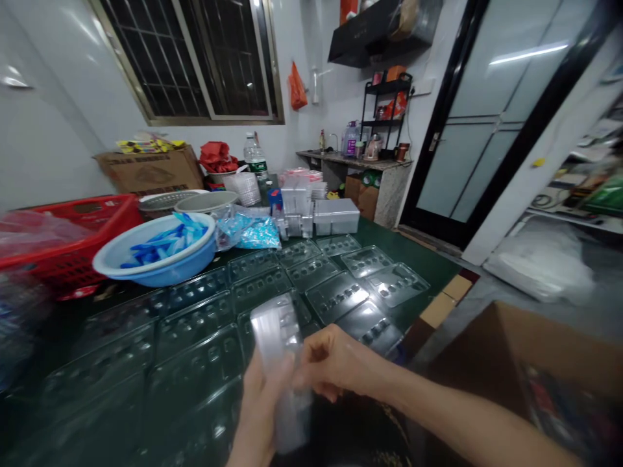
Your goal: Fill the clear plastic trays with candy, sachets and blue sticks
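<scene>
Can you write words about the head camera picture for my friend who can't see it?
A left hand and a right hand hold a clear plastic blister tray above rows of matching trays on a dark green table. A blue basin of blue pieces sits beyond them, beside a red plastic basket.

Nothing can be read clearly: the green label on the water bottle [256, 166], the brown print on the cardboard box [154, 174] and the clear blister tray [276, 337] show no legible words, numbers or brand.
</scene>
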The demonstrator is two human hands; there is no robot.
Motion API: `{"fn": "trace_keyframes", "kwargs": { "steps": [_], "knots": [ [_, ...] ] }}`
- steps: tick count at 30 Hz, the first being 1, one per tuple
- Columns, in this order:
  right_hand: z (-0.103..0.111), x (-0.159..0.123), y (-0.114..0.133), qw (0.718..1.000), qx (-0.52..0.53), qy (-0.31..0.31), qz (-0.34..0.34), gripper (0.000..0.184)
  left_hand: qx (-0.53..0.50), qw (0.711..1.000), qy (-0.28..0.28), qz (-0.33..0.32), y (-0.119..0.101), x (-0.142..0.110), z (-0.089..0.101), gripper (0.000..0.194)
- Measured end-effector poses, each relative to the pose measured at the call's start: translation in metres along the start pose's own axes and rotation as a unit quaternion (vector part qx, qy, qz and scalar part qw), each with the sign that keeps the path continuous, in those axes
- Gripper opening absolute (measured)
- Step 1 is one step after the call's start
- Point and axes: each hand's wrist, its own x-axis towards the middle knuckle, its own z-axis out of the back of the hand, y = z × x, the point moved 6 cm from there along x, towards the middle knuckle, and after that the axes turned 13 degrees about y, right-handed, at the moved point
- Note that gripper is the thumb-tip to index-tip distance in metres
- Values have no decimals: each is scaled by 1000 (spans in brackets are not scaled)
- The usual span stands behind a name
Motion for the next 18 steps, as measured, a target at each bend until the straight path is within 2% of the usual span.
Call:
{"fn": "trace_keyframes", "kwargs": {
  "steps": [4,9,12,14,16,18],
  "knots": [
    [4,-1,-7,1000,15,6,-13,34,38,999,-7,22,6,5,1,71],
    [7,-7,-6,1000,9,-19,2,27,23,998,11,52,9,4,-10,65],
    [5,-14,4,999,-26,-43,22,16,47,999,11,18,4,6,-14,62],
    [4,-20,12,994,-62,-87,37,8,87,996,-8,-27,-3,8,-15,66],
    [2,-25,20,987,-87,-127,55,7,110,992,-27,-59,-7,8,-15,73],
    [-2,-27,24,986,-76,-134,66,8,92,994,-15,-49,-5,9,-16,72]
  ]
}}
